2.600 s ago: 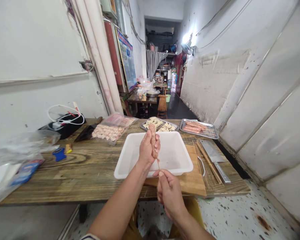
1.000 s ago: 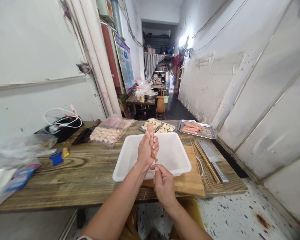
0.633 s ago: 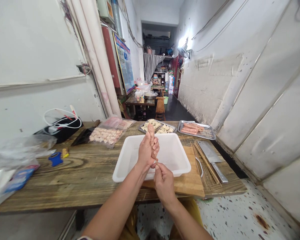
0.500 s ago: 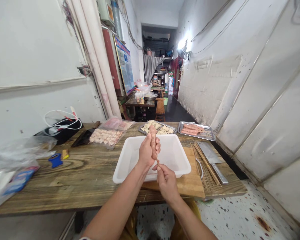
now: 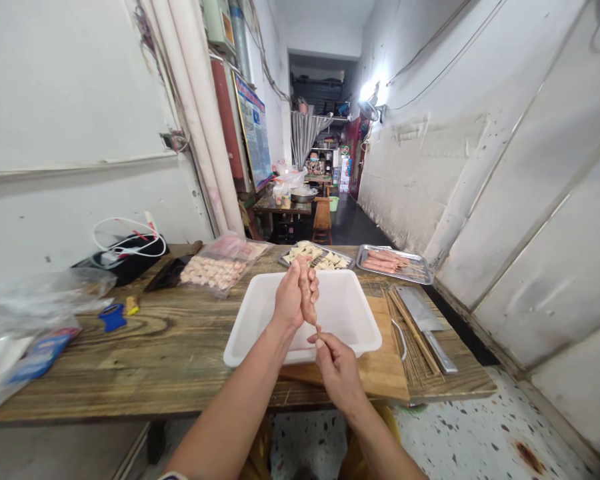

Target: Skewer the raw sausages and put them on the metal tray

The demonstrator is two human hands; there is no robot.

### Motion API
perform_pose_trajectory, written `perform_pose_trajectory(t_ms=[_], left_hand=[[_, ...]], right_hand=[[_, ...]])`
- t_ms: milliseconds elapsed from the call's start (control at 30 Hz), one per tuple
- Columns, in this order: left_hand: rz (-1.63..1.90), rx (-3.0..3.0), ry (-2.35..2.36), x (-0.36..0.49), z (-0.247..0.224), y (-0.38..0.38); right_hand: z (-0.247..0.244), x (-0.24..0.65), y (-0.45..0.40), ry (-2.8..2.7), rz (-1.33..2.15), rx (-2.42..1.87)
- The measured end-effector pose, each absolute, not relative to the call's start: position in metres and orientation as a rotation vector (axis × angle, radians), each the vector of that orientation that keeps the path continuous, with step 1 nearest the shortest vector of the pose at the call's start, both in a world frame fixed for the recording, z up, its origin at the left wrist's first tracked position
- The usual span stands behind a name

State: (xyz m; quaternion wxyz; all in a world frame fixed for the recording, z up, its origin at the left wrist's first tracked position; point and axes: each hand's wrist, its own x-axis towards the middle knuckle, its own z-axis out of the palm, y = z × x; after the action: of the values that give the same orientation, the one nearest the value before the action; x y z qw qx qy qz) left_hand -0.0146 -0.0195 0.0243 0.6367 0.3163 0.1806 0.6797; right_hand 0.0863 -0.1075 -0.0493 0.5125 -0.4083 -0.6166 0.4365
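My left hand (image 5: 290, 300) is closed around a strip of pink raw meat (image 5: 307, 291) threaded on a thin bamboo skewer (image 5: 318, 328). The stick's lower end pokes out below the meat, and my right hand (image 5: 336, 367) pinches it between thumb and fingertips. Both hands are above a white plastic tub (image 5: 345, 313), and the tub's inside shows no food. A wooden cutting board (image 5: 375, 373) lies under the tub's right side.
On the wooden table (image 5: 130, 347) lie a cleaver (image 5: 420, 312), a bundle of bamboo skewers (image 5: 413, 340), a steel tray of skewered sausages (image 5: 394, 263), a rack of pale cubes (image 5: 316, 255) and a bag of meat pieces (image 5: 213, 272). A person (image 5: 313, 163) sits far down the corridor.
My right hand has risen from below the tub's front rim and now pinches the skewer's lower end. My left hand still holds the meat, and the view has tilted slightly.
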Motion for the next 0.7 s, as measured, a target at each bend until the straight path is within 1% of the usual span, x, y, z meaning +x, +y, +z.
perform_pose_trajectory(t_ms=[233, 700], left_hand=[[1.539, 0.626, 0.416, -0.012, 0.013, -0.016], [1.578, 0.604, 0.450, -0.016, 0.012, -0.028]], right_hand=[[-0.045, 0.086, -0.102, -1.498, 0.873, -1.098], [-0.039, 0.076, -0.118, -1.589, 0.796, -1.078]])
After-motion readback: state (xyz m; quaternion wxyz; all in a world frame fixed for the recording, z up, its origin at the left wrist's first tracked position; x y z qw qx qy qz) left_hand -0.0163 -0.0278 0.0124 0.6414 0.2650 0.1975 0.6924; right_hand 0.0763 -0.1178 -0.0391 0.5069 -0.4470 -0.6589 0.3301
